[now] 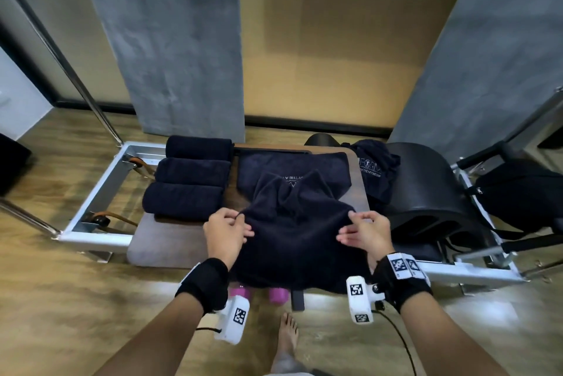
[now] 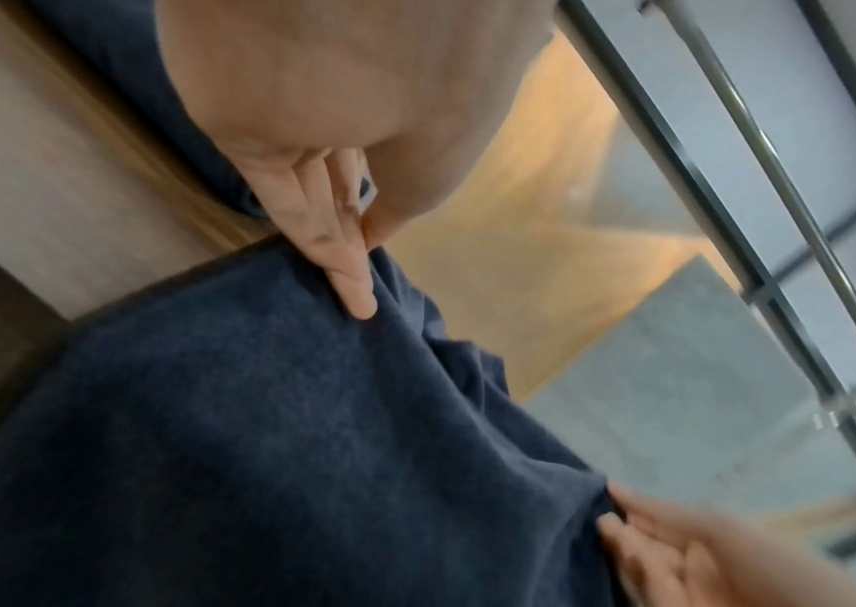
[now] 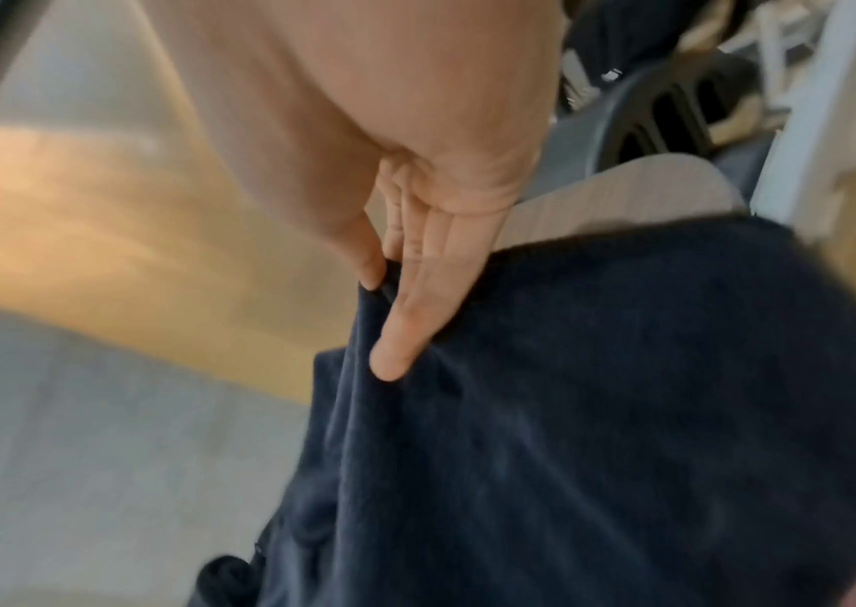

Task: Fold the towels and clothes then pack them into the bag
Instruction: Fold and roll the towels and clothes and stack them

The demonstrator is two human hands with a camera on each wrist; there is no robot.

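Note:
A dark navy towel (image 1: 297, 232) hangs between my two hands above the padded bench (image 1: 161, 241). My left hand (image 1: 227, 231) pinches its left top corner between thumb and fingers. My right hand (image 1: 362, 232) pinches the right top corner the same way. The wrist views show each pinch close up: the left hand (image 2: 358, 246) and the right hand (image 3: 390, 283) on the towel (image 3: 571, 410). Another navy towel (image 1: 292, 167) lies flat behind. Three rolled towels (image 1: 189, 180) lie at the left. A dark shirt with white print (image 1: 374, 168) is draped at the right. A black bag (image 1: 521, 196) sits far right.
The bench sits in a metal frame (image 1: 100, 192) on a wooden floor. A black curved barrel (image 1: 426, 192) stands right of the bench. Pink dumbbells (image 1: 277, 295) lie under the bench's near edge. My bare foot (image 1: 288, 336) is below them.

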